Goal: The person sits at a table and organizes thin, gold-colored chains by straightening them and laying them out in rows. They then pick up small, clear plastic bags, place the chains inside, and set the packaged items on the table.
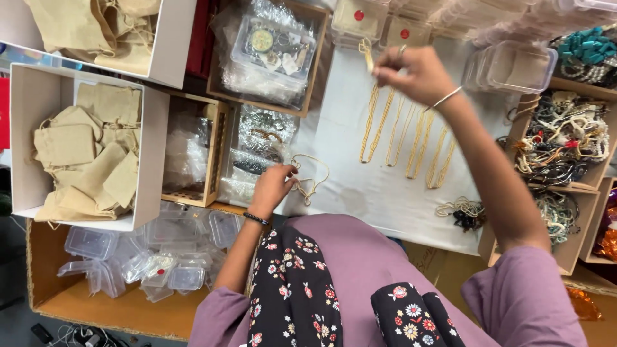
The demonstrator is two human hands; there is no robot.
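At nine o'clock a white box of beige drawstring pouches [90,160] is seen. The left hand [271,187] is closed in a pinch on a loose cream cord necklace [308,180], which trails toward three o'clock onto the white cloth [360,186]. The right hand [411,74], at one o'clock, is pinched on a gold chain [367,54]; laid-out gold chains [411,138] run lengthwise toward six o'clock beneath it, with bare cloth between the hands.

A gold bead necklace [368,54] hangs pinched upright; a cream cord necklace [308,177] lies looped on white cloth.
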